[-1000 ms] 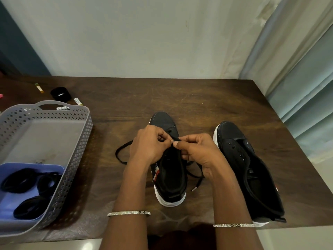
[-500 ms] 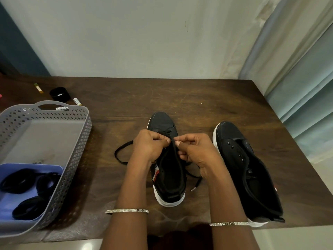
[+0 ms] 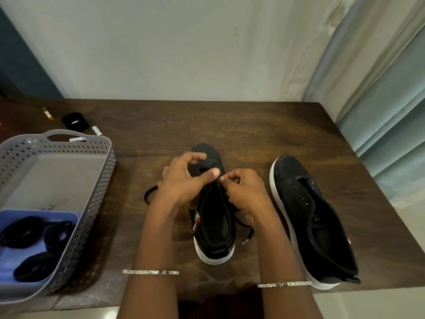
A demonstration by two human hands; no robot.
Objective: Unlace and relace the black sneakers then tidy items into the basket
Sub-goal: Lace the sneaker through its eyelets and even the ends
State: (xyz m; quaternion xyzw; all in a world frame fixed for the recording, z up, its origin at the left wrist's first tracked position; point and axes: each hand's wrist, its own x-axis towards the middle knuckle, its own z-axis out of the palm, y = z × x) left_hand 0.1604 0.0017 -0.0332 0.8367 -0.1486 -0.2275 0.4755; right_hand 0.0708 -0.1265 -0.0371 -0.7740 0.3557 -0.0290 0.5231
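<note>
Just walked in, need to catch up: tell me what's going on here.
A person works on the middle black sneaker. The right hand pinches the lace beside the tongue; the left hand arches over the front eyelets. Lace ends trail loose on both sides. The second sneaker has bare eyelets. The grey basket holds a blue tray of black bundles.

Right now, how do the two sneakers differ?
The middle sneaker has a lace in its front eyelets; the curtain-side sneaker has bare eyelets. The left hand and right hand are at the middle sneaker; the curtain-side sneaker lies untouched. Both are black with white soles.
</note>
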